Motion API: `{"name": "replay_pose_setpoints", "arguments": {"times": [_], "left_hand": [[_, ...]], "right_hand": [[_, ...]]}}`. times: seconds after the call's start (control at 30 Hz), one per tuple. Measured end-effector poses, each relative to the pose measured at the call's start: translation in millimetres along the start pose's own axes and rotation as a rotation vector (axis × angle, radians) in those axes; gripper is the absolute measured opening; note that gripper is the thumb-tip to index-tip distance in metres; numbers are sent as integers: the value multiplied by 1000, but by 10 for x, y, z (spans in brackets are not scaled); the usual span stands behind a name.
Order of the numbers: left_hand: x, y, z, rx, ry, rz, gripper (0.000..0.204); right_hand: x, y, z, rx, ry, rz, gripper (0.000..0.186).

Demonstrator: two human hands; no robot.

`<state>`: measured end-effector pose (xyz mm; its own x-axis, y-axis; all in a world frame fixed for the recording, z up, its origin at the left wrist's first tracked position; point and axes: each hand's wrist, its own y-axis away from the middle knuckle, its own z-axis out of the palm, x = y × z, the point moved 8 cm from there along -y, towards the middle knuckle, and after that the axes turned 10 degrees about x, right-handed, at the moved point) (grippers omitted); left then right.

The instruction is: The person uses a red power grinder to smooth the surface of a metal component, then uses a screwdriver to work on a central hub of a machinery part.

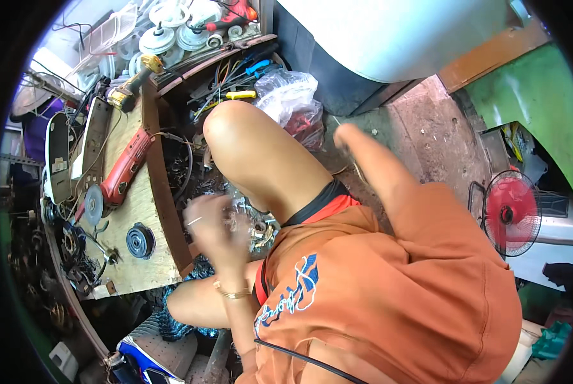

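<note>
My left hand (215,225), with a bracelet at its wrist, is blurred by motion between my knees, beside the edge of a wooden bench (130,272). Whether it holds anything is hidden by the blur. Reaching out past my raised knee, my right hand (345,136) looks closed like a fist, low over the floor. A thin pale line shows by it, too small to name. Metal parts (261,230) lie scattered beneath my left hand. On the bench rest a red angle grinder (121,176) with a grey disc and a round black grooved part (140,240).
A yellow and black power tool (130,89) lies at the bench's far end. Beyond my knee are hand tools (242,95) and a clear plastic bag (288,96). White plastic parts (158,40) are piled farther back. A red-bladed fan (511,214) stands at right.
</note>
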<state>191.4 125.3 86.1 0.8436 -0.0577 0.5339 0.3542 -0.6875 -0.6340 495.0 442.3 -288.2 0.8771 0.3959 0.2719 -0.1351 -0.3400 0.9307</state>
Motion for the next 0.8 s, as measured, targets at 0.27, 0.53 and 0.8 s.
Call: {"name": "replay_pose_setpoints", "arguments": {"times": [0.27,0.53,0.8], "left_hand": [[896,720,1172,-1042,603,187,35],[962,698,1106,-1030,636,157,12],[670,229,960,-573,465,-60,19]], "right_hand": [[14,1198,-1491,567,-814,-301,28],[14,1680,-1950,810,-802,-263,27],[-382,2967,-2586,1360,-597,-390,32]]}}
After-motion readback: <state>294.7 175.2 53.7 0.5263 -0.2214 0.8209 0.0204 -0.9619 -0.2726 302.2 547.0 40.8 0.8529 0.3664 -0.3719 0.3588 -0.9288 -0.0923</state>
